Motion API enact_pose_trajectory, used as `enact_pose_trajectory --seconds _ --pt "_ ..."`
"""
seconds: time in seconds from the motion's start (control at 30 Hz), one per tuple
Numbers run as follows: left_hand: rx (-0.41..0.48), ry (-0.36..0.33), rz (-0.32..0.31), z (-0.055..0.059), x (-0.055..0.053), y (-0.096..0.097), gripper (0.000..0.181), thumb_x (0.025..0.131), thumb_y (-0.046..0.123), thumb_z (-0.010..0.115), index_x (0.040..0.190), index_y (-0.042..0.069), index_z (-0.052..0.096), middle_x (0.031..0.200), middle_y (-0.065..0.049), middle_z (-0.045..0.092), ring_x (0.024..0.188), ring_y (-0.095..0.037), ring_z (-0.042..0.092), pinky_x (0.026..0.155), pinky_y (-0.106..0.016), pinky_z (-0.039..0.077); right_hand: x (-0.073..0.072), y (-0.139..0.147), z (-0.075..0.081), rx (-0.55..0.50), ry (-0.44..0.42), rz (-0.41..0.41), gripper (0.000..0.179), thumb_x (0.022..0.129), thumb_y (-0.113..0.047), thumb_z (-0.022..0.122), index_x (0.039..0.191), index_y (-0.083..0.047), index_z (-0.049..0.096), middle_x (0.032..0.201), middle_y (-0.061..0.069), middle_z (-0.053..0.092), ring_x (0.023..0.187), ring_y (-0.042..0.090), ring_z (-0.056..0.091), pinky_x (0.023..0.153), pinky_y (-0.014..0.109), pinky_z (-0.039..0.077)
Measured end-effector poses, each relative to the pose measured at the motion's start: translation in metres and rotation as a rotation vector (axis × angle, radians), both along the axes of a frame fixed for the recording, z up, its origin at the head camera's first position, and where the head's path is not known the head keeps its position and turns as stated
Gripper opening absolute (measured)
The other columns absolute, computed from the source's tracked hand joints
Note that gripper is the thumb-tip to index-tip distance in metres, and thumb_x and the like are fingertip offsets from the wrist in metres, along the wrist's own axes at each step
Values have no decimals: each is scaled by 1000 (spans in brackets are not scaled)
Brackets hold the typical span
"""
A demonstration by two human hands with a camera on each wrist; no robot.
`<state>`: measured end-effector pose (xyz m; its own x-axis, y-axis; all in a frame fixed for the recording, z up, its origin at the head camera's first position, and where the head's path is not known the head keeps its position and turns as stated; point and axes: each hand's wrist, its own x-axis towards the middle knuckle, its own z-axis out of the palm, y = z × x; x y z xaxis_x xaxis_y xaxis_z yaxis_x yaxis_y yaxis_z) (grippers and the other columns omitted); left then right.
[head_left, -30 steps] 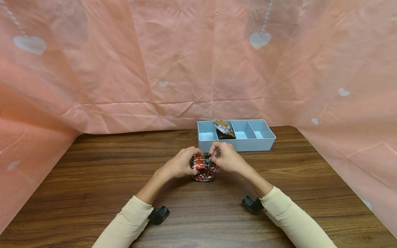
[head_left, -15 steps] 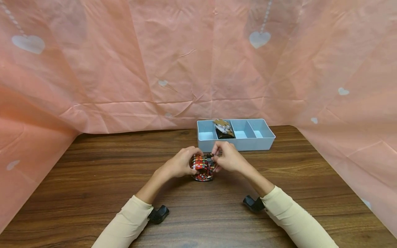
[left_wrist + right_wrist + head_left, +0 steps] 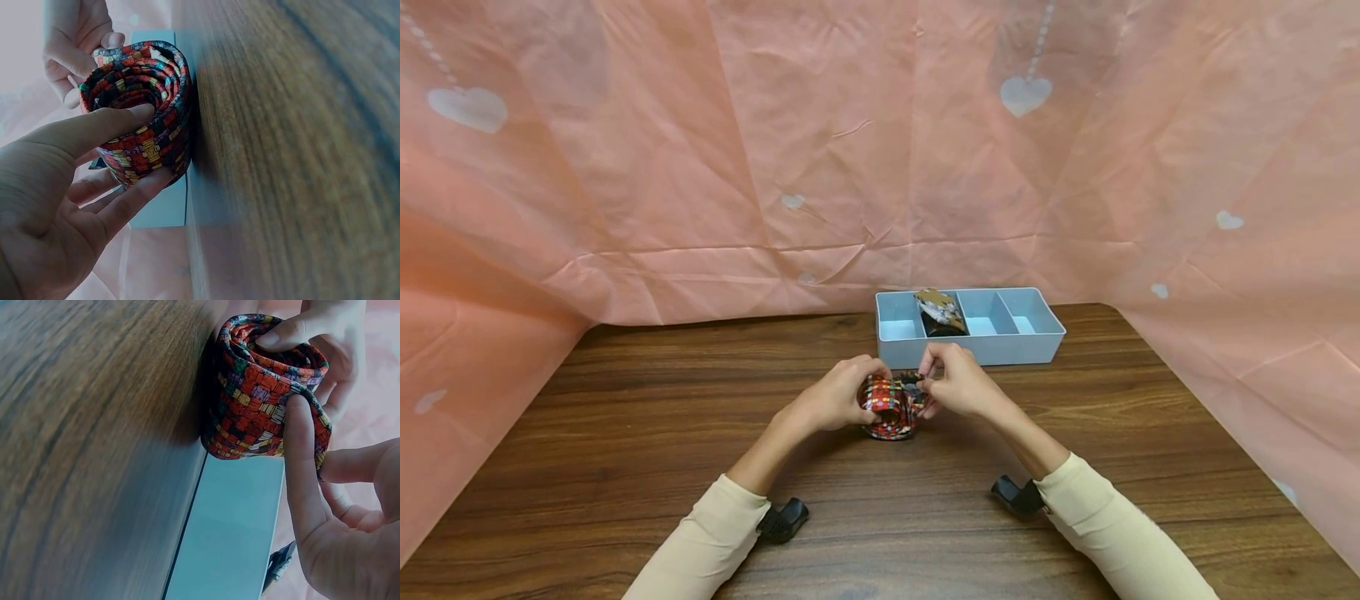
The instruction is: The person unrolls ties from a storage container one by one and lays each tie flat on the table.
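A rolled-up necktie [image 3: 886,402] with a red, black and yellow checked pattern stands on the table between both hands. My left hand [image 3: 838,395] grips the roll from the left. In the left wrist view its thumb hooks over the rim into the coil, and its fingers [image 3: 134,203] lie round the outside. My right hand [image 3: 958,383] pinches the tie's loose outer end at the right side. The right wrist view shows the index finger [image 3: 300,434] along the outer face of the necktie [image 3: 250,406], with the thumb behind the flap edge.
Behind the hands stands a light blue box [image 3: 992,350] with several compartments. One holds another rolled piece of fabric [image 3: 942,312], brown, white and black. A pink cloth [image 3: 820,150] with white hearts hangs round the brown wooden table [image 3: 647,417].
My right hand has shifted slightly to the right, drawing the loose end of the necktie a little outward. My left hand keeps its grip on the roll in the same place.
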<state>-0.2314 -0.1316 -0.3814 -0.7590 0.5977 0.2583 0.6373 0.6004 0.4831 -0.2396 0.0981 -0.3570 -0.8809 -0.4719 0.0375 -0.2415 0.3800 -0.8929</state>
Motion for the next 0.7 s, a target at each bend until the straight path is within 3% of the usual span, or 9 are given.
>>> enact_pose_trajectory --seconds 0.2,0.4,0.7 --pt "12 6 -12 0 1 0 50 66 -2 89 111 4 66 105 -9 68 101 -24 64 92 -38 54 0 4 -2 -11 0 -10 11 86 18 57 89 8 53 79 19 62 54 32 71 58 48 61" --pt "8 6 32 -1 3 -3 50 65 0 92 107 4 65 105 -10 67 102 -27 65 94 -43 53 -2 12 -6 16 -10 -45 14 84 20 54 91 7 52 77 18 60 54 31 70 57 48 61" --pt "-6 14 11 -2 1 -5 56 65 3 94 113 3 63 109 -10 66 105 -27 64 97 -43 53 -7 25 -5 216 21 -64 32 85 8 69 114 4 56 79 11 64 46 20 64 50 38 59"
